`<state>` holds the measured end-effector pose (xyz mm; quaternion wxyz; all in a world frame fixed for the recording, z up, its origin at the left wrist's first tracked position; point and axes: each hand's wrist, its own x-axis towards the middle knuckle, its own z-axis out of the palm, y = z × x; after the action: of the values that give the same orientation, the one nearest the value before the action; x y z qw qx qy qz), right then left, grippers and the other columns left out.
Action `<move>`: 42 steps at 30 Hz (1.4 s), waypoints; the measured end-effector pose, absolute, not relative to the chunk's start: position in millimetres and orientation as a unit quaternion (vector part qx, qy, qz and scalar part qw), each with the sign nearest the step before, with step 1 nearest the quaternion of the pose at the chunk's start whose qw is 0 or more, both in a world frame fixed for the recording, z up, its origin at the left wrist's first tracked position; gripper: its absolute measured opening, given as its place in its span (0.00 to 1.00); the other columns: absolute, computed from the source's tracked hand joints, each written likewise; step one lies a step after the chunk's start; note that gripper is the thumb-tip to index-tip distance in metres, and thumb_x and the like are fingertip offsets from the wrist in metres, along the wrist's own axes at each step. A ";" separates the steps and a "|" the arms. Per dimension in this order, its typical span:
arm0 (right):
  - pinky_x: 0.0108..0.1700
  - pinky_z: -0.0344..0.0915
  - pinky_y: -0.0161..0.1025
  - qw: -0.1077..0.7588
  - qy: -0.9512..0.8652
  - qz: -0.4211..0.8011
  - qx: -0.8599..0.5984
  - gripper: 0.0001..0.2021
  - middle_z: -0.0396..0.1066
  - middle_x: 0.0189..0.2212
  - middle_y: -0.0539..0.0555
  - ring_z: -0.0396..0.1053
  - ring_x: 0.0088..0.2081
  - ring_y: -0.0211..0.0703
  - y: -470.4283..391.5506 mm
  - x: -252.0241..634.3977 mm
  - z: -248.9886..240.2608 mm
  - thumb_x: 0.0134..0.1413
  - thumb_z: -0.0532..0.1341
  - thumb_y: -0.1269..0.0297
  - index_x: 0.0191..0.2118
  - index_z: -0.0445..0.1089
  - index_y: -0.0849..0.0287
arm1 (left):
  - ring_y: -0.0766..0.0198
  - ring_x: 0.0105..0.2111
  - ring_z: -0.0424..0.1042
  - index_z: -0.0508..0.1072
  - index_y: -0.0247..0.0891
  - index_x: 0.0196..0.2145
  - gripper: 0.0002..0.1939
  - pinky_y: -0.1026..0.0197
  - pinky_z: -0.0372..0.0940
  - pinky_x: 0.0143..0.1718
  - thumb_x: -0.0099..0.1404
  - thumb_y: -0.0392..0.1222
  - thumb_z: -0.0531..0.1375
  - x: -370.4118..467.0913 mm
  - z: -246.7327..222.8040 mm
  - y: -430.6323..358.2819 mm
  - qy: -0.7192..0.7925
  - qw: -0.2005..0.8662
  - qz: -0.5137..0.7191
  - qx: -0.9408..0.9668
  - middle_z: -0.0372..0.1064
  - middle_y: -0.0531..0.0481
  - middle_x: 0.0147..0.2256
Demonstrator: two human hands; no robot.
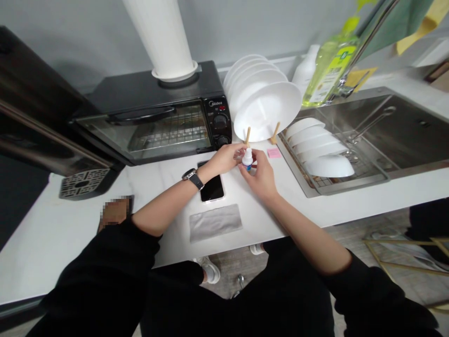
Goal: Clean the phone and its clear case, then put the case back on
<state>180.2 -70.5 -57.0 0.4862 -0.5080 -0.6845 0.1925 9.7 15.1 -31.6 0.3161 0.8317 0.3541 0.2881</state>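
Note:
A small bottle with a white top and a blue label stands upright between my two hands, above or on the white counter. My right hand is closed around its near right side, thumb in front. From the left, my left hand has its fingers curled against the bottle. Under my left wrist, which wears a black watch, a smartphone with a dark screen lies partly covered. Nearer the counter's front edge is a flat grey cloth.
Behind my hands stand a black toaster oven and white plates in a wooden-pegged rack. A pink sticky note lies right of them. White bowls sit in a rack at the sink, with a green soap bottle behind.

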 end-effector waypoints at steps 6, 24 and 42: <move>0.54 0.73 0.51 0.590 -0.650 0.132 -0.461 0.17 0.72 0.50 0.57 0.73 0.52 0.51 -79.0 184.7 -50.8 0.72 0.58 0.48 0.57 0.66 0.50 | 0.54 0.52 0.83 0.80 0.34 0.58 0.21 0.54 0.73 0.57 0.68 0.30 0.65 9.9 -38.7 17.4 0.350 0.281 0.270 0.852 0.84 0.40 0.52; 0.48 0.74 0.48 0.292 -0.816 0.253 -0.430 0.06 0.81 0.43 0.55 0.79 0.44 0.50 -165.4 191.5 -43.0 0.69 0.68 0.64 0.48 0.79 0.53 | 0.50 0.52 0.79 0.79 0.41 0.53 0.12 0.49 0.74 0.52 0.76 0.45 0.66 -106.5 -12.6 -227.8 0.618 0.068 0.151 0.769 0.79 0.46 0.51; 0.36 0.71 0.42 0.324 -0.746 0.402 -0.419 0.16 0.84 0.34 0.55 0.78 0.34 0.45 -136.8 201.6 -38.1 0.63 0.72 0.46 0.36 0.83 0.55 | 0.61 0.39 0.80 0.79 0.41 0.37 0.06 0.58 0.71 0.43 0.75 0.38 0.65 -112.9 -7.4 -193.6 0.524 0.155 0.192 0.815 0.81 0.52 0.38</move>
<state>201.6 -136.8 -38.1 0.3244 -0.4195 -0.7464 0.4021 -112.9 -193.6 -7.4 0.1553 0.8150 0.5244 0.1917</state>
